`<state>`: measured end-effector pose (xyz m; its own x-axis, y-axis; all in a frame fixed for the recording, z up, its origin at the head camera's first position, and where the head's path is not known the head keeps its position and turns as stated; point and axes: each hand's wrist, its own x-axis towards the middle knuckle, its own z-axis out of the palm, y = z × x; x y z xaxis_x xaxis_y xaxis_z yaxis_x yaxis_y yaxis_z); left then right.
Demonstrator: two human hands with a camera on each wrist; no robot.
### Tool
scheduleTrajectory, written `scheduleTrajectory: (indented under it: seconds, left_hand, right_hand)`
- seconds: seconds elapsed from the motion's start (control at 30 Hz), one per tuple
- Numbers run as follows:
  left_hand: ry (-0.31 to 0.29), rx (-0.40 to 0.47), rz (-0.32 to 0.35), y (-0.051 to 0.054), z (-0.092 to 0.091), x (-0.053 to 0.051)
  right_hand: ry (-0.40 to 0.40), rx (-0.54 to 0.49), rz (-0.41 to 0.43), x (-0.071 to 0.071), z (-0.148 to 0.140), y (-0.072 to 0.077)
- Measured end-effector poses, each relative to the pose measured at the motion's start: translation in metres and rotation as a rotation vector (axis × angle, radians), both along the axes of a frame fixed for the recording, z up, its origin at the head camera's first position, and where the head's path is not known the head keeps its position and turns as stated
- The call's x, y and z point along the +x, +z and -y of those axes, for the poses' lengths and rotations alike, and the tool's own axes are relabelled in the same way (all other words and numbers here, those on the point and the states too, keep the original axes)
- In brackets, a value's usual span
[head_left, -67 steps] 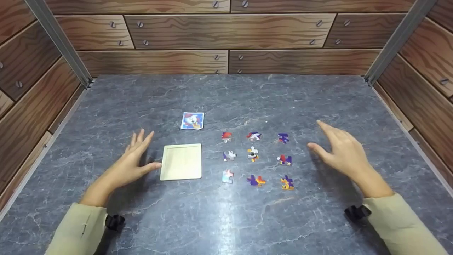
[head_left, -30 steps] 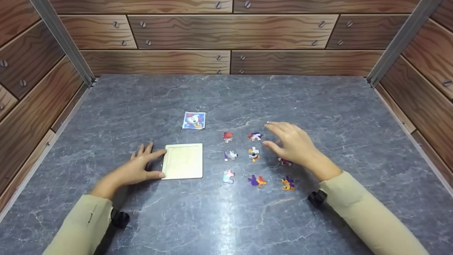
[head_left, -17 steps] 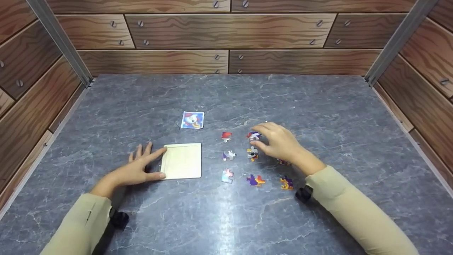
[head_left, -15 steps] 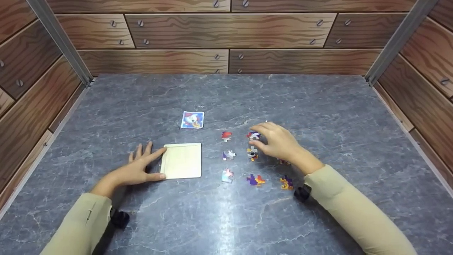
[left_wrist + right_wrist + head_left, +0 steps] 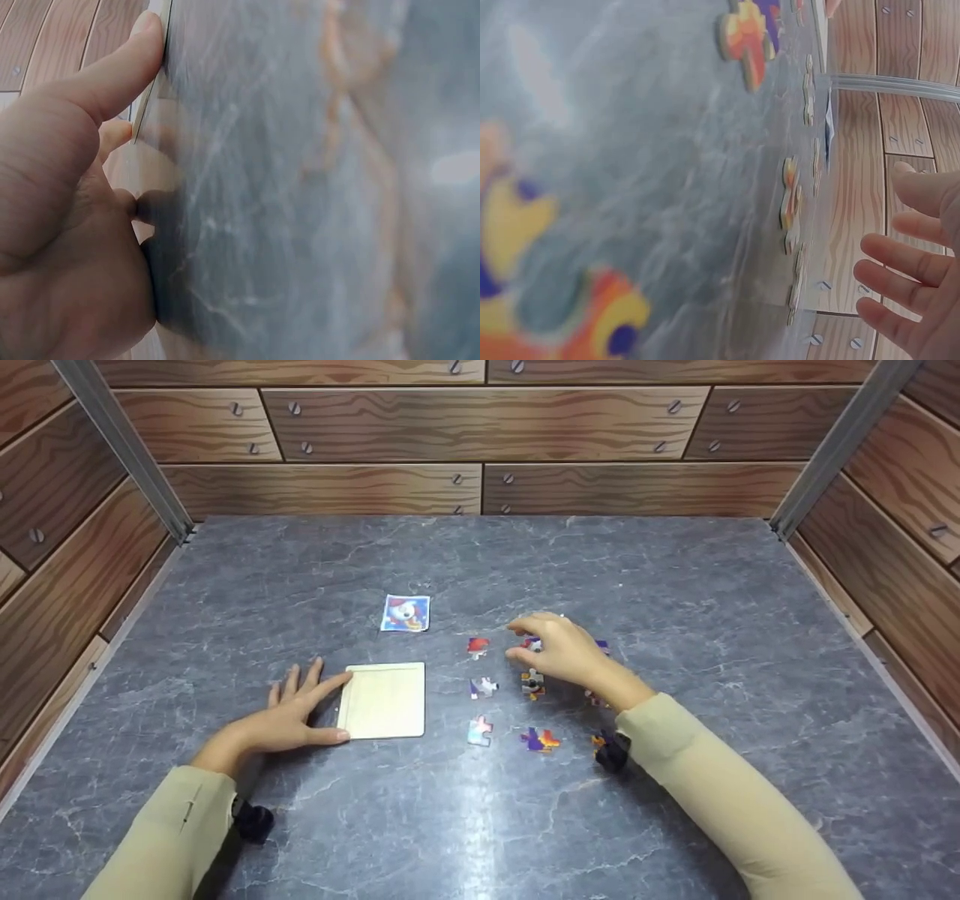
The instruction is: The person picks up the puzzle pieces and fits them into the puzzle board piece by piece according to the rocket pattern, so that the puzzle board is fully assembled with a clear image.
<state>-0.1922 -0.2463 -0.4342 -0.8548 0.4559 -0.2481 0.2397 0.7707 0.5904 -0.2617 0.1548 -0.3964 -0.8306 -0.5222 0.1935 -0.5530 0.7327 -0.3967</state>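
Nine flat jigsaw pieces [image 5: 533, 684], printed in red, white, purple and orange, lie in three rows of three on a grey marble-patterned tabletop [image 5: 300, 562], as a person in pale olive sleeves [image 5: 735, 795] spreads two bare hands above it. The left hand [image 5: 281, 721] is open, its straight thumb and index finger touching the left edge of one square, pale wooden tray [image 5: 386, 701] with a shallow raised rim; its smooth floor is in plain sight. The pieces lie to the tray's right. Beyond it sits one small square paper card [image 5: 406, 613], printed with a white character in a red hat.

The right hand [image 5: 564, 649] is also open and holds nothing, thumb and fingers apart over the far row, partly covering its middle piece. The right-hand column is partly hidden by that hand, its wrist and one of two black wrist devices [image 5: 613, 753]. In the left wrist view the tray appears edge-on, a thin strip. In the right wrist view, a piece at lower left is blurred and cut off; several others show edge-on, their prints hard to read.
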Motion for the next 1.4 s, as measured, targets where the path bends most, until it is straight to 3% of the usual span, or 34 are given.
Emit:
scheduleTrajectory:
  seconds: [0.3,0.6,1.1,1.4]
  left_hand:
    - [0.011,-0.013,0.003,-0.001,0.002,0.000]
    - [0.020,-0.008,0.006,0.000,0.002,0.000]
    - [0.031,0.007,0.012,-0.001,0.000,0.000]
    - [0.027,0.010,0.004,-0.001,0.000,0.001]
  right_hand:
    - [0.010,-0.053,0.121,-0.016,0.020,-0.001]
    - [-0.001,0.017,0.212,-0.029,0.041,-0.006]
    - [-0.013,0.122,0.201,-0.041,0.052,-0.014]
    - [0.001,0.139,0.258,-0.046,0.053,-0.013]
